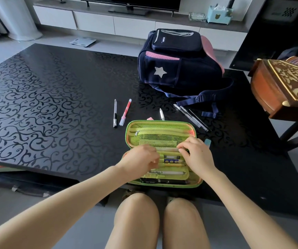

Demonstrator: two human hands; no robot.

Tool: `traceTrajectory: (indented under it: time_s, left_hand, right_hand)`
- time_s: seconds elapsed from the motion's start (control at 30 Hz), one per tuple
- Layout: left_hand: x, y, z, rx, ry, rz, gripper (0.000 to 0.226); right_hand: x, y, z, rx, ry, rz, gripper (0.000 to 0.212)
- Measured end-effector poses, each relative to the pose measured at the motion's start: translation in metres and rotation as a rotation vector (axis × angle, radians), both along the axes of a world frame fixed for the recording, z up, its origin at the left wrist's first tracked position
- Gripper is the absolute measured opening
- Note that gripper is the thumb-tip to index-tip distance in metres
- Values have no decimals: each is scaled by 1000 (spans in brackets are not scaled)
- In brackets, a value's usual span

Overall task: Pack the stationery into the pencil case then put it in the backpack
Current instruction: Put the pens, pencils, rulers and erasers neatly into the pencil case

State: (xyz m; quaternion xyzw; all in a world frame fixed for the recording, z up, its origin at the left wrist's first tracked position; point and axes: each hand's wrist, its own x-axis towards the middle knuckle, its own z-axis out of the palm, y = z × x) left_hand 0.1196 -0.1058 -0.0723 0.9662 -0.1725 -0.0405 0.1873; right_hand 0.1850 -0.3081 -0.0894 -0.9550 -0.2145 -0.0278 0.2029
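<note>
The right hand (196, 155) pinched the pencil case (162, 126) by its inner flap (168, 149) while the left hand (141, 159) curled its fingers there, grip unclear; a hard tug might have tipped stowed pens (164, 181) onto the tabletop (54, 105).

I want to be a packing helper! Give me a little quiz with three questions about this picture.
1. True or false: the pink-and-clear pen lies on the black patterned table, outside the open green zip-up pencil case.
2. Where is the navy fabric backpack? A) on the table, beyond the pencil case; B) on the floor; C) on the person's lap.
3. Fill in the gap: the backpack has a silver ____ on its side.

Key: 1 true; 2 A; 3 star.
</note>
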Motion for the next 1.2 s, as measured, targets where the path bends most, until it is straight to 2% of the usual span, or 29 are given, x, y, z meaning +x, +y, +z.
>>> traceTrajectory:
  time_s: [0.07,0.17,0.23,0.33,0.57,0.63,0.73,0.8,0.87,0.93,1.0,1.2]
  left_hand:
    - [3,20,6,-105,-48,77,17]
    - [21,56,10,-185,-230,385,16]
    - [44,76,9,-118,-241,562,19]
    - [80,88,5,50,-118,676,27]
    - [132,78,-8,172,-37,648,37]
    - [134,79,-9,165,-16,662,25]
    - [125,80,1,38,-55,635,18]
    - [102,77,14,-114,-172,581,19]
    - [61,70,24,-180,-274,446,16]
    - [12,61,28,-151,-259,216,14]
    - [-27,56,27,-100,-160,87,16]
    - [-49,62,16,93,-78,59,25]
  right_hand:
    - [1,0,0,1,1,12,15]
    - [4,-1,1,-2,14,33,14]
    - [9,0,3,-24,41,47,13]
    - [14,0,6,-42,87,65,12]
    - [15,2,6,-46,116,72,11]
    - [15,2,7,-49,115,72,12]
    - [13,3,9,-61,111,71,12]
    - [10,3,10,-69,108,61,13]
    - [7,4,9,-61,99,48,13]
    - [6,5,8,-44,94,38,16]
    - [5,5,7,-34,96,32,18]
    - [1,6,8,-19,103,20,19]
